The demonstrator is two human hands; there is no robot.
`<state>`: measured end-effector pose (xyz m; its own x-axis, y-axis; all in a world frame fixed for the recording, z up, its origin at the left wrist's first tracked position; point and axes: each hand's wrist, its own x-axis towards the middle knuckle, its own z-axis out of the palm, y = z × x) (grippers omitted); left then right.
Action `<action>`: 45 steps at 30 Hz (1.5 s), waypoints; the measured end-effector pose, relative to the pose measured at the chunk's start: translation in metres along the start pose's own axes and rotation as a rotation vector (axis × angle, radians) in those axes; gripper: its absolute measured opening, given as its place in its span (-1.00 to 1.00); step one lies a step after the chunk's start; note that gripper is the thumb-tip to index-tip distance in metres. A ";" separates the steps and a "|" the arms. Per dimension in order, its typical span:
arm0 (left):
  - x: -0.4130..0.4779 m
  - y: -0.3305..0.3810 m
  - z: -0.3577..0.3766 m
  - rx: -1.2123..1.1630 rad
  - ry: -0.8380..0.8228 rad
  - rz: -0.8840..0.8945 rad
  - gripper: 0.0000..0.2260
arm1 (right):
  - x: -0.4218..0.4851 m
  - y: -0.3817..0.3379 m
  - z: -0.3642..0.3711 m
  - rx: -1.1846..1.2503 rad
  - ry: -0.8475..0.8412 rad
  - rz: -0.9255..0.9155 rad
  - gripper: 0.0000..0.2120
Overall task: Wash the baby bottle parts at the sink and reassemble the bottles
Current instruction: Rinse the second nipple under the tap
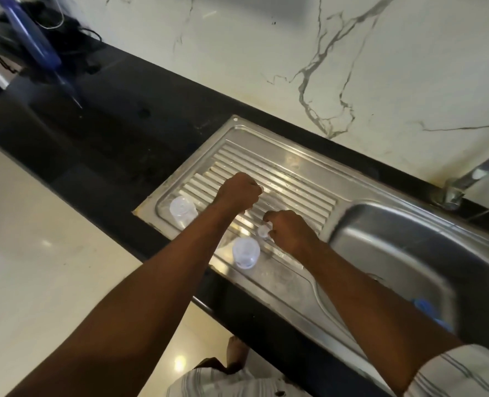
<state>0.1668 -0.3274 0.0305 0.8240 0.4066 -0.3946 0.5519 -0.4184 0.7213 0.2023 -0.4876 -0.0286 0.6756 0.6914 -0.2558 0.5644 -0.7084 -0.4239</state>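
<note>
Drainboard bears two empty bottles; right fingers pinch a clear part; left fingers curled, grip unclear.

Single head cam looks fwd/down, close over sink & drainboard, frame tilted.

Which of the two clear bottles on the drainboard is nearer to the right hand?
The bottle at the front edge of the drainboard, close beside the right hand. The other bottle stands at the far left corner, beyond the left forearm.
</note>
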 end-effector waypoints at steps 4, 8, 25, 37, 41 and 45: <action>0.000 0.024 0.014 0.011 -0.047 0.039 -0.77 | -0.012 0.025 -0.009 -0.014 0.079 0.040 -0.71; -0.011 0.053 0.052 0.005 -0.095 0.096 -0.78 | -0.041 0.064 -0.023 0.041 0.095 0.119 -0.74; -0.027 0.073 0.298 0.327 -0.407 0.152 -0.87 | -0.226 0.288 -0.014 0.086 0.066 0.708 -0.86; -0.015 0.055 0.325 0.450 -0.418 0.144 -0.83 | -0.150 0.312 0.031 0.026 -0.075 0.650 -0.79; -0.016 0.050 0.330 0.439 -0.467 0.154 -0.83 | -0.140 0.321 0.051 -0.103 -0.092 0.546 -0.80; -0.015 0.052 0.326 0.351 -0.510 0.142 -0.81 | -0.128 0.324 0.061 -0.132 -0.128 0.510 -0.75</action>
<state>0.2251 -0.6200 -0.1116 0.8023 -0.0742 -0.5923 0.3703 -0.7164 0.5913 0.2695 -0.7973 -0.1861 0.8208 0.2610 -0.5081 0.2401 -0.9648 -0.1077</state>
